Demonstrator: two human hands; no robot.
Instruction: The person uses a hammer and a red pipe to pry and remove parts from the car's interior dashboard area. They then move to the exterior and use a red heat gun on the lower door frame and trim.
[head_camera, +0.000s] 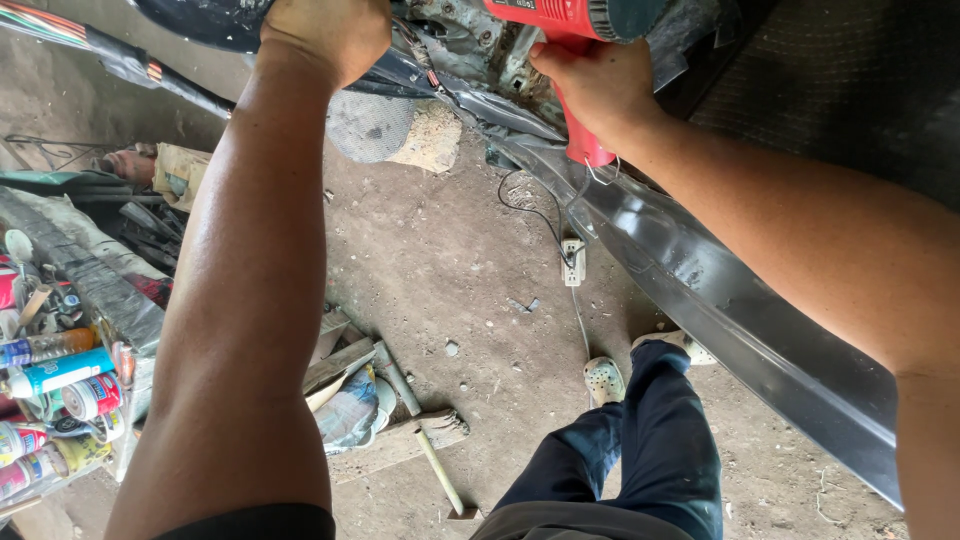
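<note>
Right hand is wrapped fully around the red grip of a power tool, fingers closed tight on the handle, with the tool's body running up out of the top edge of the view. It looks like a heat gun or similar corded tool, though the working end is hidden. Left hand is pressed, knuckles up and fingers curled, against a dark bent car panel near the top edge; whether it grips an edge or only braces there cannot be told. To do this step well, the bracing hand should, I judge, keep well apart from the tool's nose, the tool should be kept steady on one patch, and the cord should hang slack away from the feet. That cord runs down to a white socket block lying on the dirt floor. Below stand the person's legs in dark trousers and pale clogs. Further left lie scraps of wood, a crumpled bag, and a shelf crowded with spray cans and tubes.
</note>
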